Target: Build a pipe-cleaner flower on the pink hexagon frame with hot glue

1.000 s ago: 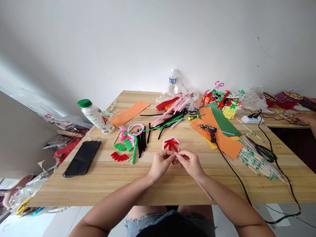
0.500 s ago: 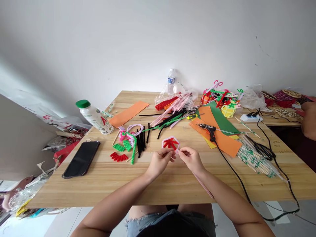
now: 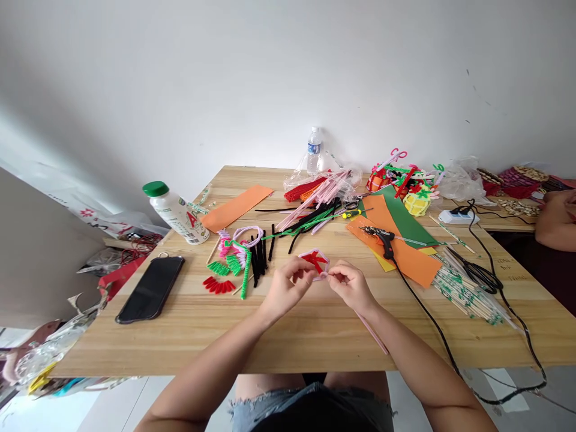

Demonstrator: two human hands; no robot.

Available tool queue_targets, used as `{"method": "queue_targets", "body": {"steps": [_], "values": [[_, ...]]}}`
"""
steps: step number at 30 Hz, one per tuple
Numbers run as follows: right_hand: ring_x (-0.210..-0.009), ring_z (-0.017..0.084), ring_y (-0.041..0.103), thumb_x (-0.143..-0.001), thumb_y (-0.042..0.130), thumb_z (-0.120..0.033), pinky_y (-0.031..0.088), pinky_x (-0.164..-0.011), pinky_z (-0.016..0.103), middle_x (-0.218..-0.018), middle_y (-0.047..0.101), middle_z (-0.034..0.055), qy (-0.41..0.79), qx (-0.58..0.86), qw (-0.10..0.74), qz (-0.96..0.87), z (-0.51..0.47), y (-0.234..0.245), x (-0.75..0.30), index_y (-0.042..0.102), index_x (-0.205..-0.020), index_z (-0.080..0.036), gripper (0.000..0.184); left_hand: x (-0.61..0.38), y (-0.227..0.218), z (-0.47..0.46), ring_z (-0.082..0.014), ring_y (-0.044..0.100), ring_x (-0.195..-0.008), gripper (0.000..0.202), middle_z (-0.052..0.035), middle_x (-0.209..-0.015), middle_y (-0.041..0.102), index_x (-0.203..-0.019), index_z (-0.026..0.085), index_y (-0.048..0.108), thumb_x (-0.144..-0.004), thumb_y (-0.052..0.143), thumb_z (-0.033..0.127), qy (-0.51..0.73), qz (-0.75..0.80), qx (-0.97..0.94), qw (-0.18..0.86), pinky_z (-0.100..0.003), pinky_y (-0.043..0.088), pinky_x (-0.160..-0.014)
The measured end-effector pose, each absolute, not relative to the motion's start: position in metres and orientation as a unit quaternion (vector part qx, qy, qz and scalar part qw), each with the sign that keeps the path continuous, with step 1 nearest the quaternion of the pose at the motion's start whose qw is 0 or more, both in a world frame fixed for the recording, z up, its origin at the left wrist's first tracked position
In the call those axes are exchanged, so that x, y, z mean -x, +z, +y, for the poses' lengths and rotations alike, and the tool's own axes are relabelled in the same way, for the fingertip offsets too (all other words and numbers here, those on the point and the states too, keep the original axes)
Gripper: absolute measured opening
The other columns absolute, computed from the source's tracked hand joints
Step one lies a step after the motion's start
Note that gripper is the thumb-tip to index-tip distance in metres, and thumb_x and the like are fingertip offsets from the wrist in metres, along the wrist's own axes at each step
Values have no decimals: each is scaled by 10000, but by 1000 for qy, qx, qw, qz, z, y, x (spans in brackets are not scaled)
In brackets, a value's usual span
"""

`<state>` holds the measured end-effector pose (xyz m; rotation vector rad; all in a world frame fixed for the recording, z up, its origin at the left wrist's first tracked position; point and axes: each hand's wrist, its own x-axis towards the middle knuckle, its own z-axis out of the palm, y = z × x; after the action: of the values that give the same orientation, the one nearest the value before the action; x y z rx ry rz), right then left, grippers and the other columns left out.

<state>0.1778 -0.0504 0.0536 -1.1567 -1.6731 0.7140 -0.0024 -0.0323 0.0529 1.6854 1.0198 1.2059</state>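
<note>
Between my hands is a small hexagonal ring of pale lilac pipe cleaner with red pipe-cleaner spokes (image 3: 317,261) inside it. My left hand (image 3: 288,285) is closed on its near-left side, partly covering it. At the ring's near-right corner my right hand (image 3: 350,287) pinches the pale pipe cleaner; my fingers hide the exact grip. A pale pink pipe cleaner (image 3: 373,335) sticks out below my right wrist toward the table's front edge. Left of my hands lie black pipe cleaners (image 3: 258,258), a bent green pipe cleaner (image 3: 245,276) and red folded pieces (image 3: 218,284).
A hot glue gun (image 3: 382,237) rests on orange sheets (image 3: 416,261), its cable running to the front edge. Scissors (image 3: 479,276) lie on wrapped sticks at right. A phone (image 3: 150,289) and a white bottle (image 3: 180,216) stand left. Another person's arm (image 3: 555,222) shows at far right.
The hexagonal piece has turned and tilted in my fingers. My left hand has shifted slightly left, its fingers higher over the piece. The other person's arm at far right has moved.
</note>
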Motion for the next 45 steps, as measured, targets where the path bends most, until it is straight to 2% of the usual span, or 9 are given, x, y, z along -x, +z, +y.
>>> {"method": "queue_targets", "body": {"steps": [3, 6, 16, 22, 29, 33, 38, 42, 45], "values": [[-593, 116, 462, -810, 575, -251, 381, -537, 242, -688, 516, 12, 309, 429, 450, -719, -53, 57, -180, 630, -707, -183, 134, -2, 51, -35, -101, 495, -579, 280, -39, -715, 610, -803, 131, 642, -764, 650, 408, 394, 364, -644, 545, -221, 391, -534], [-594, 119, 466, -809, 571, -245, 386, -545, 248, -688, 519, 15, 328, 410, 425, -737, -55, 61, -182, 632, -705, -186, 135, -2, 49, -32, -85, 474, -568, 336, -13, -662, 579, -741, 127, 608, -715, 686, 452, 349, 345, -612, 620, -207, 362, -521], [-540, 81, 433, -795, 603, -303, 337, -486, 210, -670, 491, -13, 480, 411, 367, -682, -58, 59, -187, 612, -662, -161, 194, -3, 55, -38, -38, 353, -475, 350, 52, -538, 455, -685, 132, 562, -648, 733, 435, 278, 328, -591, 683, -168, 255, -434], [-509, 73, 450, -771, 635, -323, 347, -461, 199, -627, 496, -22, 532, 411, 331, -662, -59, 62, -187, 611, -645, -149, 217, 3, 61, -37, -59, 410, -411, 343, 45, -507, 487, -691, 137, 584, -633, 752, 430, 218, 327, -601, 696, -176, 299, -384], [-449, 77, 481, -754, 687, -416, 382, -430, 194, -526, 536, -36, 600, 437, 364, -562, -58, 60, -189, 670, -796, -137, 284, -5, 50, -40, -56, 395, -436, 332, 40, -514, 491, -686, 136, 599, -676, 726, 442, 392, 345, -522, 674, -196, 298, -431], [-434, 97, 528, -727, 713, -431, 440, -432, 222, -532, 579, -29, 629, 427, 407, -507, -61, 56, -179, 660, -792, -140, 303, -12, 42, -42, -53, 385, -451, 330, 41, -525, 484, -697, 134, 600, -699, 716, 443, 460, 352, -497, 646, -197, 288, -440], [-443, 98, 522, -683, 754, -415, 457, -428, 229, -518, 578, -23, 630, 432, 467, -445, -63, 52, -168, 666, -739, -140, 294, -20, 39, -49, -46, 402, -475, 318, 36, -585, 508, -692, 132, 590, -710, 719, 422, 510, 343, -480, 626, -190, 313, -457], [-436, 100, 518, -684, 755, -405, 446, -420, 227, -505, 584, -12, 640, 426, 471, -433, -63, 51, -166, 672, -723, -141, 280, -25, 37, -54, -53, 454, -498, 305, 12, -683, 577, -710, 133, 591, -700, 732, 404, 526, 326, -449, 645, -200, 358, -471], [-439, 104, 524, -699, 740, -400, 447, -423, 231, -509, 579, -16, 629, 420, 477, -447, -63, 50, -168, 669, -716, -148, 263, -26, 36, -53, -68, 480, -504, 311, 10, -667, 580, -712, 133, 587, -704, 726, 412, 515, 313, -441, 665, -211, 376, -480]]}}
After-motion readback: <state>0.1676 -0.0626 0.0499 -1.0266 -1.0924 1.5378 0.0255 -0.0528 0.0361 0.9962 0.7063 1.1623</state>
